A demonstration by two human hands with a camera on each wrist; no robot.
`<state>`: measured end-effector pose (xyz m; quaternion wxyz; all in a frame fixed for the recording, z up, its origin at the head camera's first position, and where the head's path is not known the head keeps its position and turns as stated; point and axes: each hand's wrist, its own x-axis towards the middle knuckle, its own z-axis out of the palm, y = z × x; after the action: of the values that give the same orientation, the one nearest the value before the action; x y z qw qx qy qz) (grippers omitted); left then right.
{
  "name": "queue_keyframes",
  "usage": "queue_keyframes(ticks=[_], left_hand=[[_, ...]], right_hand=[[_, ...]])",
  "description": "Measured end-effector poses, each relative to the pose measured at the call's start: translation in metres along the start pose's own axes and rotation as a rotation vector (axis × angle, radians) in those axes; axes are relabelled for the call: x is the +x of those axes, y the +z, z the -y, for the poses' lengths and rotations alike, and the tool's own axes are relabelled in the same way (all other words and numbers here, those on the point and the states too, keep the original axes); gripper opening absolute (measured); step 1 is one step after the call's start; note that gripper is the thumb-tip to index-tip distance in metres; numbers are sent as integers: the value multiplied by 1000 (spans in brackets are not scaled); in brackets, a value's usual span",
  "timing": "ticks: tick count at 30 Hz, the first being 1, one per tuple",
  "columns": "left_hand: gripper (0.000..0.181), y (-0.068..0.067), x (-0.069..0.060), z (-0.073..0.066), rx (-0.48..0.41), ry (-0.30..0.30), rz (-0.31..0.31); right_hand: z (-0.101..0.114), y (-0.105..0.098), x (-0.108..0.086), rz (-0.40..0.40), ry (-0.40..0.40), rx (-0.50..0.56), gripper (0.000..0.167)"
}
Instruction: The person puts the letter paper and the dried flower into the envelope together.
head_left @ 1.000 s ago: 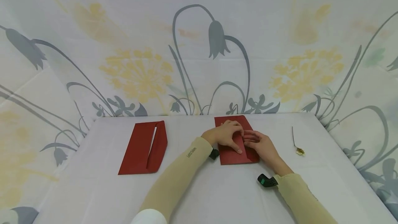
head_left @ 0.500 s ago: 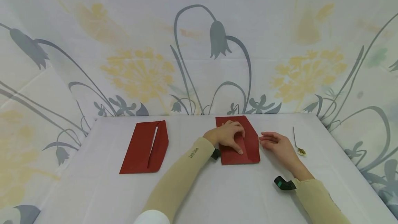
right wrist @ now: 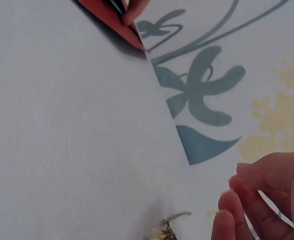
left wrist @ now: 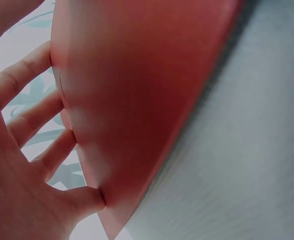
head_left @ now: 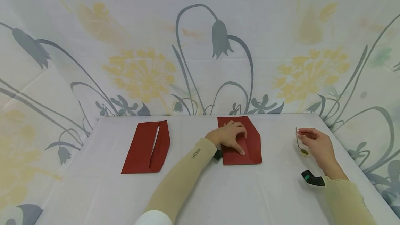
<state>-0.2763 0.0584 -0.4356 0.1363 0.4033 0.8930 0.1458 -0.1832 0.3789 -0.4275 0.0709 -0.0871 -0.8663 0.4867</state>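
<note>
A red envelope [head_left: 253, 145] lies on the table in front of me, its flap spread to the right. My left hand [head_left: 230, 135] rests on it with spread fingers; in the left wrist view the fingertips [left wrist: 89, 197] touch the red paper. To the right, a small dried flower [head_left: 303, 152] with a thin stem lies on the cloth. My right hand [head_left: 318, 145] is over it, fingertips beside the stem in the head view. In the right wrist view the hand [right wrist: 267, 195] has loosely bent fingers, with the flower [right wrist: 163, 233] apart from them and partly cut off.
A second red envelope [head_left: 140, 147] lies to the left, with a white strip showing along its flap. The table [head_left: 200, 190] wears a white cloth. A flower-printed curtain [head_left: 200, 44] stands directly behind the far edge.
My right hand has left the middle envelope and moved right to the dried flower. The envelope's flap now lies open to the right. My left hand has stayed on the envelope.
</note>
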Motion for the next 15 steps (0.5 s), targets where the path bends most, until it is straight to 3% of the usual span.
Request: queue_keyframes(ticks=[5, 10, 15], left_hand=[[52, 0, 0, -1, 2, 1, 4], [51, 1, 0, -1, -6, 4, 3], [51, 0, -1, -2, -16, -7, 4]], right_hand=[[-10, -9, 3, -37, 54, -124, 44], [-19, -12, 6, 51, 106, -213, 52], [-23, -10, 9, 112, 70, -266, 55]])
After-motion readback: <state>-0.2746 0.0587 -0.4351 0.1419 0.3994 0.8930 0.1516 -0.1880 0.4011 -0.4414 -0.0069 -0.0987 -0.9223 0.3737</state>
